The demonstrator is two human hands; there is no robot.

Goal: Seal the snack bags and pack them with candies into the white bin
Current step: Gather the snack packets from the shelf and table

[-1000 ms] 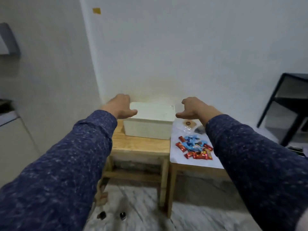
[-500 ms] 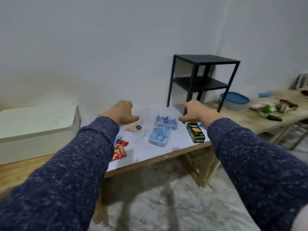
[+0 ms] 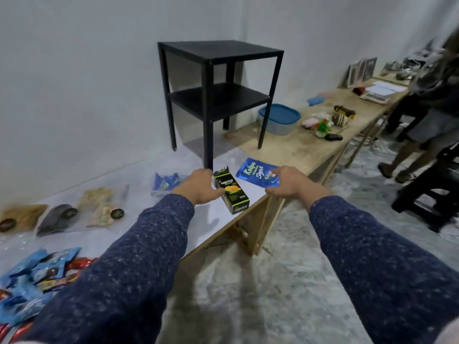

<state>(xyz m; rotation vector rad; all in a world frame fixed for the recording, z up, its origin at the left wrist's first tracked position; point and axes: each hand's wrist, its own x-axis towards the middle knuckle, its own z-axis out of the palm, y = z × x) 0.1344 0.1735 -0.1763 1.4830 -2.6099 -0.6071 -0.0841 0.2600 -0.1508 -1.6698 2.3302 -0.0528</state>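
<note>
Candies [image 3: 37, 274] heaped at near desk [image 3: 223, 214] edge, snack bags [image 3: 99, 209] beyond, unsealed by the look. Both hands empty: left hand [image 3: 201, 186] fingers loosely curled beside box [image 3: 231, 192], right hand [image 3: 290, 182] fingers spread over blue pouch [image 3: 255, 171], likely reaching. Bin not in view.

The heap of candies [image 3: 32, 281] is cut off by the left and bottom edges and partly covered by the left sleeve [image 3: 119, 274]. The brown snack bag [image 3: 18, 218] at the far left is clipped by the edge and blurred. The blue packets [image 3: 165, 183] are partly hidden behind the left hand [image 3: 200, 186]. The near end of the blue pouch [image 3: 257, 172] is covered by the right hand [image 3: 289, 186], and its smaller print cannot be read. The person [image 3: 432, 100] at the right is cut off by the edge and blurred. The small things [image 3: 323, 124] on the far table are too blurred to be told apart.
</note>
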